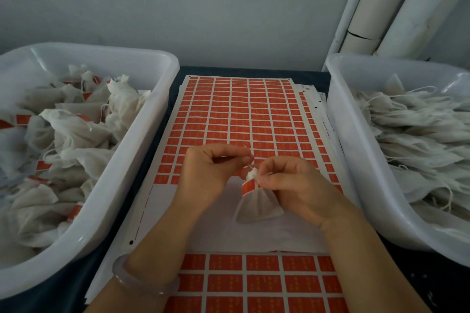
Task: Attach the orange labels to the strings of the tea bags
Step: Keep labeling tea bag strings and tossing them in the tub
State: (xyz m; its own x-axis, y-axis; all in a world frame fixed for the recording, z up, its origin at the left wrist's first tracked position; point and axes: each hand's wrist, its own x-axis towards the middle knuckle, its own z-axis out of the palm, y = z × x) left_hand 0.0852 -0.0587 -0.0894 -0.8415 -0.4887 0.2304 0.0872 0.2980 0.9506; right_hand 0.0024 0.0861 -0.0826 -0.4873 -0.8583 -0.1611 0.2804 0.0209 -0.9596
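A white tea bag (256, 207) hangs over the label sheet (236, 114), its gathered neck pinched by my right hand (290, 183). An orange label (250, 185) sits against the bag's neck, just left of my right fingers. My left hand (211, 173) pinches the thin white string (250, 165) that runs from the bag's top. Both hands hover above the bare white strip where labels have been peeled off.
A white tub (142, 129) on the left holds tea bags with orange labels. A white tub (356, 150) on the right holds unlabelled tea bags with strings. More label sheets (254, 284) lie nearest me. White pipes (396, 7) stand at the back right.
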